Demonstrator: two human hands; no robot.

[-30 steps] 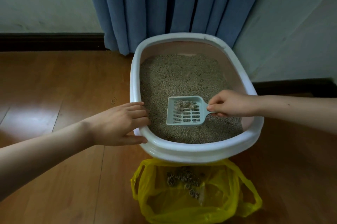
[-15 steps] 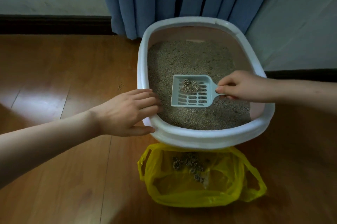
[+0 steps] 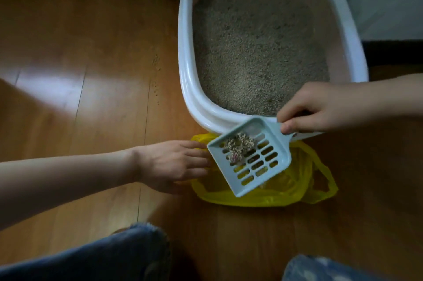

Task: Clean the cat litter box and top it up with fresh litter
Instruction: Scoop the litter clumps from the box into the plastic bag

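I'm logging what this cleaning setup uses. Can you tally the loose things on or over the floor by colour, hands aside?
White: 1, the litter box
Pale blue: 1, the scoop, held over the bag by the right hand
Yellow: 1, the bag, its edge touched by the left hand
Total: 3

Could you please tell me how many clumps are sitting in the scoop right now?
2 that I can make out: a larger clump near the handle end of the scoop, and a smaller pinkish clump just below it. The blur may hide others.
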